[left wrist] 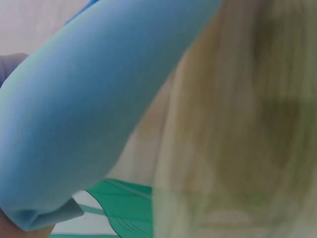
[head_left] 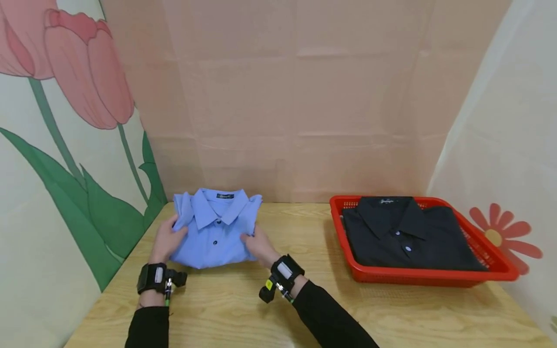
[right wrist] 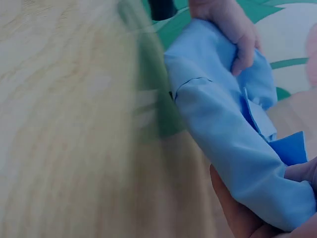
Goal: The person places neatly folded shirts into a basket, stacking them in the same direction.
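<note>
A folded light blue collared shirt (head_left: 222, 244) with dark buttons is gripped at both sides, its collar toward the back wall. My left hand (head_left: 167, 239) holds the left side, thumb on top of the cloth. On the opposite side my right hand (head_left: 262, 245) pinches the edge, thumb above and fingers beneath. In the right wrist view the shirt (right wrist: 223, 114) appears raised off the wooden surface, with the right hand (right wrist: 233, 208) wrapped round its near end. Blue cloth (left wrist: 94, 94) fills much of the left wrist view and hides most of that hand.
At the right, a red plastic basket (head_left: 435, 276) holds a folded black shirt (head_left: 387, 241) with white buttons. Both stand on the wooden table (head_left: 226, 309). A brown-pink covering (head_left: 296, 96) hangs behind, and a tulip-painted panel (head_left: 56, 203) borders the left.
</note>
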`<action>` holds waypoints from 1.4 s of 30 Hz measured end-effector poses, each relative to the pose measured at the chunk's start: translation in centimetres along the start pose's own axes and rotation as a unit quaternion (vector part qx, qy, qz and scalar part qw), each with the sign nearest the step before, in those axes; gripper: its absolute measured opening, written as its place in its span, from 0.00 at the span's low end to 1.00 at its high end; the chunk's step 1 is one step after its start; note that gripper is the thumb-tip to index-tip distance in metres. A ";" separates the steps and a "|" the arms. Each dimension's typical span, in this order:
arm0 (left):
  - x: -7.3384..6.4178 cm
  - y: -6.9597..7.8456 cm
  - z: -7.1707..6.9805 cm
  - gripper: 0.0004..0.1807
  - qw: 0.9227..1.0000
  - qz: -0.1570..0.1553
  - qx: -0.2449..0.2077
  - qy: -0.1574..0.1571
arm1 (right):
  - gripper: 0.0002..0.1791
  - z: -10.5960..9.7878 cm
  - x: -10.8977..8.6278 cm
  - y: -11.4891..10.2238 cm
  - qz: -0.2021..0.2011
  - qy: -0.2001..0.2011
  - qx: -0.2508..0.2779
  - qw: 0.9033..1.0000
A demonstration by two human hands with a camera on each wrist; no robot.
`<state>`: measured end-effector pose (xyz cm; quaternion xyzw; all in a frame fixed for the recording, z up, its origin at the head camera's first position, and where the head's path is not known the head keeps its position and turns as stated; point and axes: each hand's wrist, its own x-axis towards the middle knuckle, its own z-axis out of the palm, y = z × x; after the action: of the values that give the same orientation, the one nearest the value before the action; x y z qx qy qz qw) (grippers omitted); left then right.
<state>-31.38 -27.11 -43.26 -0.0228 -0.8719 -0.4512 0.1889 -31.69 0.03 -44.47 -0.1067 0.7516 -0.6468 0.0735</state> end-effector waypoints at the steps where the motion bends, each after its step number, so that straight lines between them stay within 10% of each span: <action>1: 0.0 0.5 0.1 0.07 1.000 0.004 -0.004 0.005 | 0.30 -0.4 -0.2 -0.3 -0.009 0.000 0.000 1.000; 22: -0.6 8.1 4.4 0.11 0.987 0.081 -0.115 0.076 | 0.27 -9.1 -6.3 -5.2 -0.031 0.035 -0.011 0.999; 42: -2.5 13.3 11.3 0.17 0.971 0.120 -0.205 0.016 | 0.38 -18.9 -10.8 -6.2 0.010 0.026 -0.112 0.993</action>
<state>-29.77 -9.93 -39.66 -0.1581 -0.7486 -0.5949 0.2465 -25.52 19.96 -35.74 -0.0897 0.8218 -0.5607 0.0483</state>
